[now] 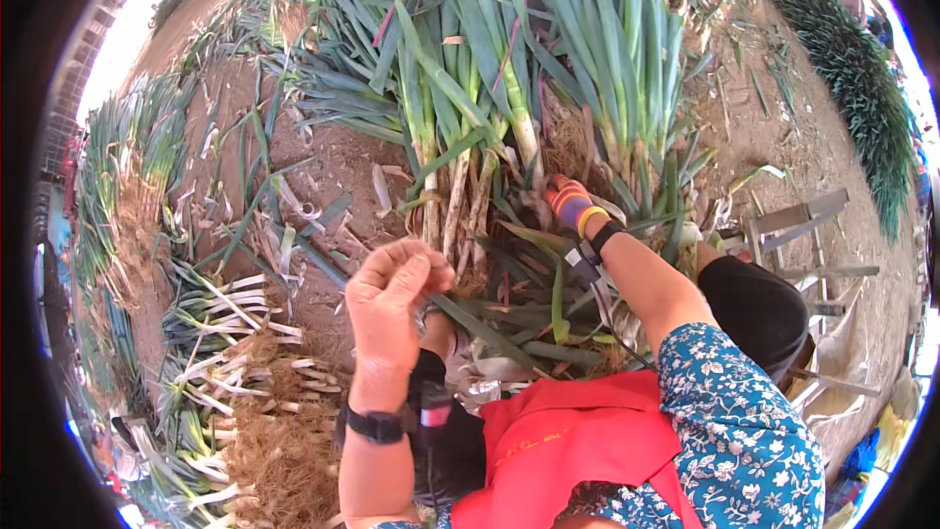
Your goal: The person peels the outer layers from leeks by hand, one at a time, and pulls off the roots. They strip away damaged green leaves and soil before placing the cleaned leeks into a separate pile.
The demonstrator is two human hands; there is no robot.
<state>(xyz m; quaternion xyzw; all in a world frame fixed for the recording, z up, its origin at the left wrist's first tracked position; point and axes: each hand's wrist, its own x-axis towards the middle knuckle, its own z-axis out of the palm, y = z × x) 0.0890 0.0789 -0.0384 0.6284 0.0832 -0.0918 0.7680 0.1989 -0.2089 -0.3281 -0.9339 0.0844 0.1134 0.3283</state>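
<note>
My left hand, bare, is raised in front of the stalks with its fingers curled toward the thumb; nothing shows in it. Farther right, my right hand wears a striped orange, purple and yellow glove. Its fingers close around the root end of a large green onion, whose long green leaves reach away from me. Just left of it, several more green onions stand or lean with pale, soil-marked stems. A dense bunch of green onions rises beyond the glove. Loose stripped leaves lie below my hands.
At the left lies a row of cleaned green onions with bushy brown roots toward me. Another bundle sits farther left. A wooden stool-like frame stands at my right. Torn leaves litter the dirt ground.
</note>
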